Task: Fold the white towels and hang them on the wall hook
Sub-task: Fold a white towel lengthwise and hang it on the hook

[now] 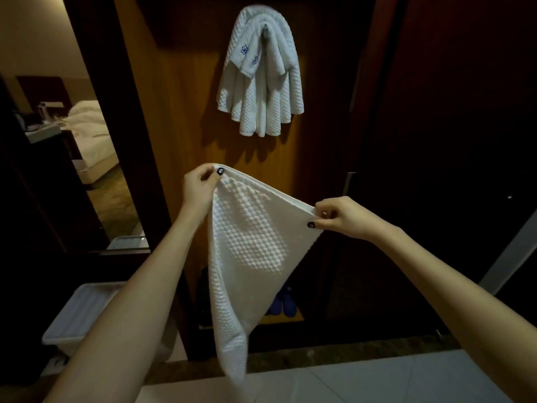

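Observation:
A white waffle-textured towel (250, 251) hangs spread between my two hands in front of a wooden wall panel. My left hand (200, 190) pinches its upper left corner, and my right hand (345, 216) pinches the other top corner, lower and to the right. The cloth drapes down to a point near the floor. Above, several folded white towels (261, 82) with blue embroidered logos hang bunched over a metal wall hook (265, 27), whose tip shows between them.
A white plastic bin (78, 312) stands at lower left beside my left forearm. Blue slippers (286, 303) sit on a low shelf behind the towel. A mirror (87, 141) on the left shows a bed. Dark wooden doors fill the right.

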The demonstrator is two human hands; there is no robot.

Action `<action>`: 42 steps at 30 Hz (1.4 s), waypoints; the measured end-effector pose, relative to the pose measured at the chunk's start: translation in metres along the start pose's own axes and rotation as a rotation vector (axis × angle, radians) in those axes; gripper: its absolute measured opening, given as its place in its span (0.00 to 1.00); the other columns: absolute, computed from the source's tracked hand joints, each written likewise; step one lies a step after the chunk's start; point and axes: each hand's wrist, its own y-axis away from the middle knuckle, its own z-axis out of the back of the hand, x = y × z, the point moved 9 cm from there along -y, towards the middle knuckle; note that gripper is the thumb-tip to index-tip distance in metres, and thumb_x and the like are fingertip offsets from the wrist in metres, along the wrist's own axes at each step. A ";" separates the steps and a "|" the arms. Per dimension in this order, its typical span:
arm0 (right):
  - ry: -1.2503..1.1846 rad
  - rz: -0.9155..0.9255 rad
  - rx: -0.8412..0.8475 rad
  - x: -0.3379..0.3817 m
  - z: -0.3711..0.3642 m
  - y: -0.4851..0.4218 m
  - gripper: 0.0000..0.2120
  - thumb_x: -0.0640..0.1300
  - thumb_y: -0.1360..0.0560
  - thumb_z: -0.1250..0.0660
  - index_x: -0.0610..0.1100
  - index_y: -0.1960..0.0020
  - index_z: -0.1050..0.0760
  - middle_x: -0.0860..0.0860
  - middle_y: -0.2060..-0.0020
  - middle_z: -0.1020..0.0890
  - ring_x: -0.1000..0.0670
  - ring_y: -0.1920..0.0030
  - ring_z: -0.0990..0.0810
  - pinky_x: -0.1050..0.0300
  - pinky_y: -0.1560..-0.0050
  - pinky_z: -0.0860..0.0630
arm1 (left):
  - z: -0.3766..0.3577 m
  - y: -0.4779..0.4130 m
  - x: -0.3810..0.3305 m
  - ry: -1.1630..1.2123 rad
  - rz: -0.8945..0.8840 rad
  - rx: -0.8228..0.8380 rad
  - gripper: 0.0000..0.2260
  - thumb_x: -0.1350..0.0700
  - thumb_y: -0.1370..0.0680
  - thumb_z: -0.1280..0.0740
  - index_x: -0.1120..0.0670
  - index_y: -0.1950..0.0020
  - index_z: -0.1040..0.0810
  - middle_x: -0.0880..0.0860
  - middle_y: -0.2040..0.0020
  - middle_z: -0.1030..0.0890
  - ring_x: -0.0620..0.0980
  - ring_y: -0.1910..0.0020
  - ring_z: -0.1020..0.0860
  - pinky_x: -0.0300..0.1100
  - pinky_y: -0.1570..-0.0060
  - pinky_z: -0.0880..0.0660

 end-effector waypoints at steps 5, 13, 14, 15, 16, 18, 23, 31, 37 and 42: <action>-0.046 -0.004 -0.130 -0.003 0.010 -0.010 0.11 0.49 0.23 0.32 0.52 0.64 0.28 0.56 0.67 0.24 0.61 0.65 0.25 0.68 0.66 0.30 | 0.008 -0.004 -0.003 -0.034 -0.031 -0.030 0.05 0.61 0.21 0.36 0.56 0.53 0.21 0.46 0.60 0.21 0.31 0.64 0.25 0.25 0.62 0.30; -0.108 0.112 -0.642 0.022 0.063 -0.017 0.13 0.35 0.24 0.36 0.41 0.65 0.36 0.51 0.71 0.31 0.57 0.71 0.35 0.62 0.70 0.40 | 0.029 0.011 -0.008 -0.264 -0.167 -0.102 0.06 0.60 0.21 0.36 0.55 0.49 0.20 0.48 0.54 0.20 0.41 0.55 0.24 0.22 0.60 0.32; -0.068 0.179 -0.722 0.033 0.071 -0.013 0.13 0.35 0.24 0.37 0.41 0.65 0.36 0.48 0.70 0.31 0.54 0.70 0.35 0.60 0.70 0.40 | 0.036 0.017 -0.010 -0.272 -0.195 -0.186 0.06 0.60 0.21 0.37 0.53 0.48 0.21 0.46 0.55 0.21 0.39 0.56 0.25 0.23 0.61 0.32; -0.031 0.230 -0.778 0.040 0.077 -0.011 0.14 0.34 0.24 0.37 0.42 0.65 0.37 0.47 0.70 0.31 0.52 0.69 0.35 0.59 0.69 0.40 | 0.040 0.024 -0.010 -0.287 -0.219 -0.255 0.06 0.59 0.21 0.38 0.52 0.48 0.22 0.44 0.57 0.22 0.37 0.58 0.26 0.23 0.62 0.32; 0.003 0.251 -0.793 0.044 0.081 -0.013 0.14 0.34 0.24 0.37 0.43 0.65 0.38 0.48 0.70 0.32 0.51 0.69 0.35 0.58 0.68 0.40 | 0.039 0.030 -0.007 -0.300 -0.217 -0.286 0.06 0.59 0.21 0.38 0.52 0.48 0.23 0.43 0.59 0.23 0.38 0.61 0.26 0.25 0.64 0.32; 0.049 0.118 -0.695 0.040 0.080 -0.032 0.15 0.34 0.25 0.36 0.45 0.65 0.40 0.51 0.71 0.34 0.51 0.70 0.36 0.55 0.68 0.41 | 0.023 0.035 0.012 -0.300 -0.105 -0.204 0.05 0.61 0.21 0.38 0.54 0.52 0.24 0.45 0.63 0.25 0.41 0.65 0.28 0.34 0.66 0.33; 0.153 0.232 -0.780 0.050 0.081 -0.014 0.12 0.34 0.23 0.39 0.39 0.64 0.36 0.43 0.69 0.31 0.44 0.68 0.32 0.54 0.65 0.37 | 0.016 0.060 0.015 -0.276 -0.149 -0.299 0.06 0.63 0.21 0.38 0.56 0.48 0.23 0.45 0.59 0.23 0.42 0.62 0.26 0.23 0.66 0.34; 0.176 0.302 -0.981 0.076 0.124 0.001 0.12 0.36 0.23 0.42 0.43 0.64 0.39 0.47 0.69 0.32 0.48 0.67 0.34 0.57 0.64 0.39 | 0.012 0.033 -0.026 -0.088 -0.240 -0.414 0.07 0.62 0.20 0.41 0.61 0.45 0.25 0.51 0.51 0.23 0.43 0.53 0.26 0.23 0.54 0.33; -0.040 0.019 -0.691 -0.002 0.093 -0.016 0.14 0.37 0.22 0.38 0.41 0.64 0.40 0.53 0.71 0.34 0.57 0.70 0.39 0.56 0.69 0.41 | -0.007 -0.002 -0.012 -0.141 -0.103 -0.084 0.04 0.62 0.21 0.37 0.59 0.53 0.24 0.55 0.59 0.19 0.49 0.60 0.23 0.38 0.61 0.29; -0.094 -0.034 -0.534 -0.016 0.074 -0.021 0.15 0.45 0.21 0.35 0.42 0.62 0.37 0.50 0.71 0.30 0.55 0.71 0.34 0.59 0.72 0.38 | -0.001 0.002 -0.023 -0.282 -0.238 -0.067 0.03 0.61 0.21 0.38 0.59 0.53 0.25 0.53 0.62 0.22 0.47 0.65 0.25 0.37 0.66 0.32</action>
